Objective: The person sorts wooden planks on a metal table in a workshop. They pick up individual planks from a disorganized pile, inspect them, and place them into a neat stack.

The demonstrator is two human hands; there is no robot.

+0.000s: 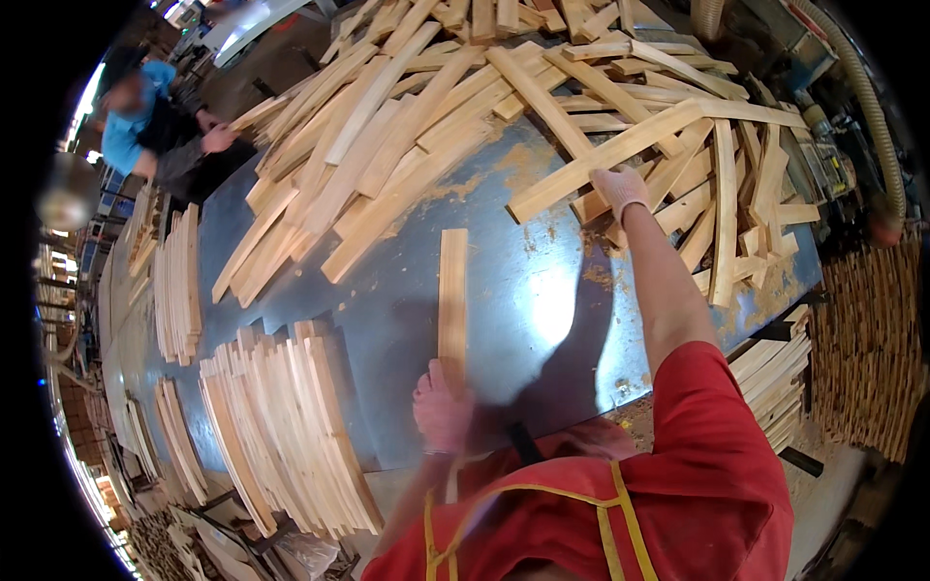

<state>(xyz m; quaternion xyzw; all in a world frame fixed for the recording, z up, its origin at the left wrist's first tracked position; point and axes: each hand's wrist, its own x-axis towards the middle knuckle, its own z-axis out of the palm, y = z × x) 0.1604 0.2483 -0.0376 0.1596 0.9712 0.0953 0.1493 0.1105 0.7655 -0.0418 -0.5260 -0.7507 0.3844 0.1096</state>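
My left hand [443,411], in a pale glove, is closed around the near end of a short, straight wooden slat [452,290] that points away from me over the metal table. Farther right, my outstretched right hand [620,190], gloved too, grips the near edge of a longer light wooden slat [557,189] lying slantwise on top of the heap. Its fingertips are partly hidden by the hand itself. Around and beyond the right hand spreads a loose pile of slats [426,116], crossing at many angles.
The blue-grey metal table [387,339] carries sawdust near the pile. Neatly lined-up slats [291,426] stand at its left front, with another row [177,286] behind them. A co-worker [145,121] in blue reaches to the pile's far left. Stacked wood [864,349] and a ribbed hose [867,107] are at right.
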